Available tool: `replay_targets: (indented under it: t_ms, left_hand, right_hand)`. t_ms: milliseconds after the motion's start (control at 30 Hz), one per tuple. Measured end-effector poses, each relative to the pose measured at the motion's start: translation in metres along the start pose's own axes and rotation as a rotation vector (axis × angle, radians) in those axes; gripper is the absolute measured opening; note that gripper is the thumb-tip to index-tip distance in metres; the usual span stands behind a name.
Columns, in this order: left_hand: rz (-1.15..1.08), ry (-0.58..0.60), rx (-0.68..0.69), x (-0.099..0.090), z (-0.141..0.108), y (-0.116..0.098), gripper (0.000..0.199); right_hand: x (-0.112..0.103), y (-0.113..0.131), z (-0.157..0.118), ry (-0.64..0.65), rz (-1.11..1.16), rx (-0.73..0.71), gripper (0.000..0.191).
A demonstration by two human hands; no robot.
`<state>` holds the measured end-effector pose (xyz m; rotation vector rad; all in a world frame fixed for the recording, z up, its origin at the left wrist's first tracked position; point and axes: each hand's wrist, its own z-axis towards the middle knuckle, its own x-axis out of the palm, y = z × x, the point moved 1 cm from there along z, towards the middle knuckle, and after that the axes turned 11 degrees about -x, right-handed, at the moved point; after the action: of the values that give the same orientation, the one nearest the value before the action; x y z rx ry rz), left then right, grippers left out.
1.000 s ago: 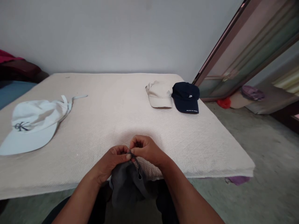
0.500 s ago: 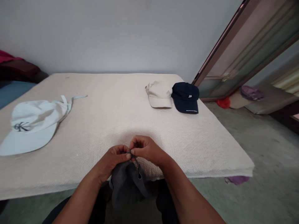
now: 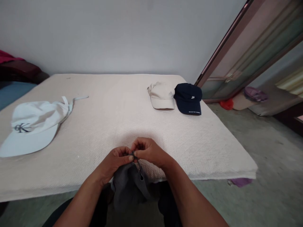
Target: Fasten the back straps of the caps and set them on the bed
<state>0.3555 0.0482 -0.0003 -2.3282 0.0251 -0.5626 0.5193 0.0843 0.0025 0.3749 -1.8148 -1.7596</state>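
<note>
A dark grey cap (image 3: 129, 186) hangs below my hands at the near edge of the table, its crown dropping toward my lap. My left hand (image 3: 118, 159) pinches the cap's strap between thumb and fingers. Right beside it, my right hand (image 3: 148, 152) grips the same narrow strap (image 3: 139, 165), fingertips nearly touching those of the left. A small dark piece, perhaps a buckle, shows between the thumbs; its details are too small to make out.
A white cap (image 3: 35, 126) with a loose strap lies at the left of the cloth-covered table (image 3: 106, 119). Toward the back right sit a beige cap (image 3: 162, 96) and a navy cap (image 3: 188, 99), touching. A wall rises behind; a sliding door (image 3: 236, 53) stands at right.
Both hands stay in place with the cap, their fingers shifting only slightly at the strap. The small dark piece between the thumbs shows a little more.
</note>
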Motion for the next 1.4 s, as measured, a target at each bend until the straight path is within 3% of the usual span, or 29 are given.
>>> replay_targets:
  t_ms: [400, 700, 933, 1400]
  left_hand:
    - [0.043, -0.050, 0.004, -0.0003, 0.0019, 0.0015, 0.017]
    - [0.011, -0.144, 0.138, 0.0048, 0.0053, -0.0004, 0.024]
    - [0.065, -0.178, 0.099, 0.0013, 0.0031, 0.0009, 0.014]
    - [0.036, -0.190, 0.026, 0.0011, 0.0031, 0.0024, 0.016]
  right_hand:
    - [-0.0001, -0.0037, -0.0009, -0.007, -0.113, -0.021, 0.014]
    - [-0.0006, -0.0030, 0.0017, -0.078, -0.284, -0.043, 0.011]
    - [-0.0003, -0.0030, 0.0012, -0.081, -0.335, -0.052, 0.009]
    - [-0.0004, -0.0030, 0.0000, -0.040, -0.323, -0.060, 0.010]
